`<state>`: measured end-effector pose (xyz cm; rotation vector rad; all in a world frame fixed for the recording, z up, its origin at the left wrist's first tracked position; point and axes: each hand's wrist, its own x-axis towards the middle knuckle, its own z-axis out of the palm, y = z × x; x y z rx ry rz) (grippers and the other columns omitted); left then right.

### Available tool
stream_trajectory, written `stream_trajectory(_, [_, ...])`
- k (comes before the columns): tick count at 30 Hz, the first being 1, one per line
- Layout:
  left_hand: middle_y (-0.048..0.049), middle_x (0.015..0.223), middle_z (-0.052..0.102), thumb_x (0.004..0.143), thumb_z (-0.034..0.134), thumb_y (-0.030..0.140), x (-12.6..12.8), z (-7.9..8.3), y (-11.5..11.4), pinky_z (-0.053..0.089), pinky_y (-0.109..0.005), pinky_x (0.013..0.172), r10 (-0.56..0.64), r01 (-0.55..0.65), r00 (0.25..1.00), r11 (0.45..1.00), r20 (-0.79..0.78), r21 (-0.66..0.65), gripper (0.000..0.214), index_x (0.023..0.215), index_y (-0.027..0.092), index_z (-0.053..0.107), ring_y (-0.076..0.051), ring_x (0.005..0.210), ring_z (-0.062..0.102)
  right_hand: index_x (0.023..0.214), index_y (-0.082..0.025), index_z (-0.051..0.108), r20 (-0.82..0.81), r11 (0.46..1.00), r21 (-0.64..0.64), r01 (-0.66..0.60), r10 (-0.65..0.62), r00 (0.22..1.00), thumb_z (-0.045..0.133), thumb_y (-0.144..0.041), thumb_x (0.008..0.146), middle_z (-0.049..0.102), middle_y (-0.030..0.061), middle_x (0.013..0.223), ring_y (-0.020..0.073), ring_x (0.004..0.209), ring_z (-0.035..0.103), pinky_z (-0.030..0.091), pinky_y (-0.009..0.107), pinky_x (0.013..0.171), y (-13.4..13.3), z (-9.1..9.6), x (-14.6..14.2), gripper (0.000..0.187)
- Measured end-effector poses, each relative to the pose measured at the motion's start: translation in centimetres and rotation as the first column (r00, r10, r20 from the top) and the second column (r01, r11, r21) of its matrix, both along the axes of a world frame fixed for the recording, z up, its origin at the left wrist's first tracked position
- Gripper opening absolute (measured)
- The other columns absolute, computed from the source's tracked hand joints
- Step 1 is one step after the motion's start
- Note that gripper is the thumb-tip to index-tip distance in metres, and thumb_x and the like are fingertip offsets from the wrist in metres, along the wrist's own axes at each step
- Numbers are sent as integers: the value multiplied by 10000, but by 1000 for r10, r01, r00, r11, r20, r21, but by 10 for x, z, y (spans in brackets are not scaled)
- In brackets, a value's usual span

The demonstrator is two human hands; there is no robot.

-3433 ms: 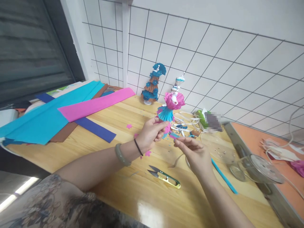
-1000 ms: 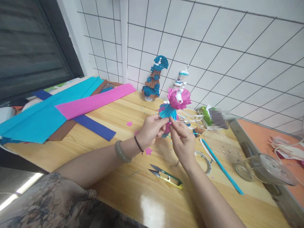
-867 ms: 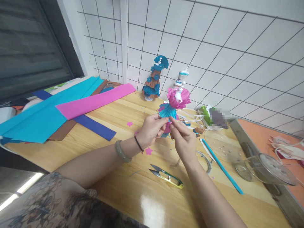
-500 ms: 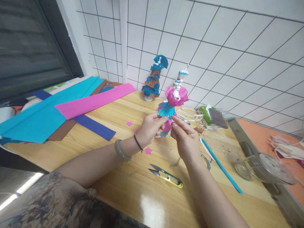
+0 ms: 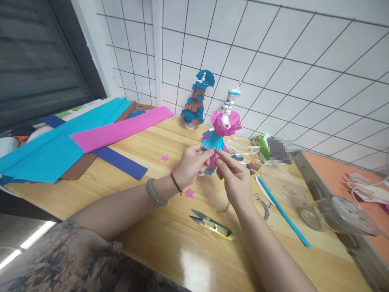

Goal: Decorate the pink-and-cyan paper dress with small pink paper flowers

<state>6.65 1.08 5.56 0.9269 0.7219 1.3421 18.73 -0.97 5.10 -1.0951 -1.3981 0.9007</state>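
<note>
Ahead of me stands a crepe-paper figure [image 5: 225, 123] with pleated pink and turquoise tiers and a white, beaded upper part. In front of its lower tiers, my left hand [image 5: 192, 165] is closed in a pinch, thumb against the fingers. My right hand [image 5: 236, 178] pinches too, its fingertips close beside the left ones. Whatever sits between the fingertips is too small or too hidden to name. Nearer me lie yellow-handled thread snips [image 5: 212, 225], blades pointing left. Small pink flower cutouts [image 5: 190, 192] are by my left wrist.
Behind, a blue and brown paper figure [image 5: 194, 103] stands near the tiled wall. Crepe-paper strips [image 5: 121, 129] in several colours overlap at left. To the right are a narrow turquoise strip [image 5: 284, 213], a tape roll [image 5: 266, 209], white cords [image 5: 246, 146] and a clear container [image 5: 343, 215].
My right hand has shifted slightly left, bringing its fingertips closer to those of my left hand. The left hand stays nearly still, and the paper figure has not moved.
</note>
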Motion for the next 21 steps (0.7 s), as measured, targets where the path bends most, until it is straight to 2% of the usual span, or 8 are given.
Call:
stream_trajectory(4, [67,459,426,713,632,276,-1,-1,-1,184,-154,322,-2,2,1000,1000,-5,-4,218,637,142,477,-8,324,325,1005,-232,667,-140,996,-87,-37,24,990,613,-297,727,458,-43,552,82,485,357,291,243,473,3,-1,1,291])
stream_trajectory(11, [62,470,441,742,598,313,-1,-3,1,182,-163,317,-11,11,1000,999,-10,52,222,650,145,485,-10,309,318,972,-203,662,-409,959,-200,-203,106,906,655,-235,676,459,-50,593,48,466,301,245,233,473,5,4,1,298])
stream_trajectory(17, [66,453,434,696,644,289,0,0,1,191,-155,319,22,-22,1000,1000,-23,9,236,628,142,473,-9,324,319,923,-207,654,-487,911,-272,-309,147,861,644,-228,665,484,-50,626,33,430,273,253,213,435,5,11,1,259])
stream_trajectory(21, [66,451,432,694,643,280,0,2,1,191,-153,317,9,-9,1000,1000,-19,-12,228,628,140,475,-9,324,317,919,-221,634,-488,894,-250,-372,216,846,592,-250,709,476,-51,672,32,415,233,278,204,421,6,11,4,215])
